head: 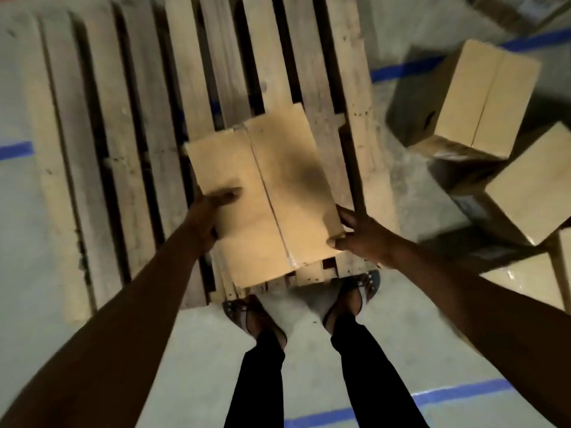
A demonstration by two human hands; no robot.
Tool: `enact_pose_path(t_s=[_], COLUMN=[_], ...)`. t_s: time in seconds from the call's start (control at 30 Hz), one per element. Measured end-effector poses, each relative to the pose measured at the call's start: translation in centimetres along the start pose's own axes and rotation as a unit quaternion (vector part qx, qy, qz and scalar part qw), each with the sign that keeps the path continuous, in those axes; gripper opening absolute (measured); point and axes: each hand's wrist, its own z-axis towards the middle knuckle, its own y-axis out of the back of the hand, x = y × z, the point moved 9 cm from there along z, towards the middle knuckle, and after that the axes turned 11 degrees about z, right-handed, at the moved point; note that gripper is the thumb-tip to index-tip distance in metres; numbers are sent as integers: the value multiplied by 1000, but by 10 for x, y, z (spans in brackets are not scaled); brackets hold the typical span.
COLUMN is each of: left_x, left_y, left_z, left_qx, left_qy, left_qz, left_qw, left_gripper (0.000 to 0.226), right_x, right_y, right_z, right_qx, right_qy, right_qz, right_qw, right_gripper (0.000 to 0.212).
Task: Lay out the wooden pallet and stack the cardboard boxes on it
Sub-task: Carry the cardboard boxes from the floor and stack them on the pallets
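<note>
A wooden pallet lies flat on the concrete floor in front of me. A closed cardboard box is over the pallet's near right corner; whether it rests on the slats I cannot tell. My left hand grips its left side, thumb lying on the top flap. My right hand grips the box's near right corner, thumb on the near side and fingers curled round the right side. The box's underside is hidden.
Several more cardboard boxes lie on the floor to the right, one tipped, another below it. Blue tape lines mark the floor. My feet stand at the pallet's near edge.
</note>
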Motion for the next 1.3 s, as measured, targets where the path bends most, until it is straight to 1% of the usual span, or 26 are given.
enact_pose_path(t_s=[0.07,0.13,0.2,0.27,0.3,0.37,0.4,0.5,0.53,0.57,0.67,0.7,0.8,0.9,1.0,1.1,1.3], left_x=[7,7,10,26,29,38,38,22,15,8,-11,-19,-38,-49,-48,-43,-52], left_y=[7,8,6,5,7,8,9,13,14,13,10,14,16,17,19,24,37], left_z=[36,58,71,83,87,90,90,93,97,102,111,112,118,119,113,108,111], left_qx=[-9,-14,-16,-20,-28,-49,-66,-113,-124,-124,-111,-115,-109,-98,-111,-119,-122], left_qy=[-36,-70,-76,-57,-46,-30,-28,-22,-26,-36,-72,-82,-106,-103,-108,-105,-133], left_qz=[51,91,139,152,161,207,223,193,190,182,130,123,126,145,150,143,155], left_qw=[998,993,987,987,986,977,972,974,973,975,983,982,980,979,976,977,971], left_gripper=[68,77,78,69,66,67,71,92,95,90,47,40,37,27,28,30,34], right_x=[-41,-71,-83,-85,-80,-74,-67,-29,-14,-1,40,56,79,87,85,84,93], right_y=[-8,-13,-13,-8,-5,-2,0,12,16,18,19,15,13,14,6,-4,-17], right_z=[33,57,75,85,89,89,90,97,104,111,129,134,144,144,141,142,150], right_qx=[-11,-25,-34,-51,-55,-58,-68,-101,-108,-111,-119,-113,-100,-117,-107,-84,-84], right_qy=[-8,-19,-27,-33,-35,-50,-55,-38,-25,-9,23,30,46,39,34,27,42], right_qz=[-27,-27,-2,4,8,2,3,44,60,77,104,106,74,45,22,17,42], right_qw=[1000,999,999,998,998,997,996,993,992,991,987,987,991,991,993,996,995], right_gripper=[92,94,93,89,88,89,89,90,90,85,52,50,59,57,55,70,73])
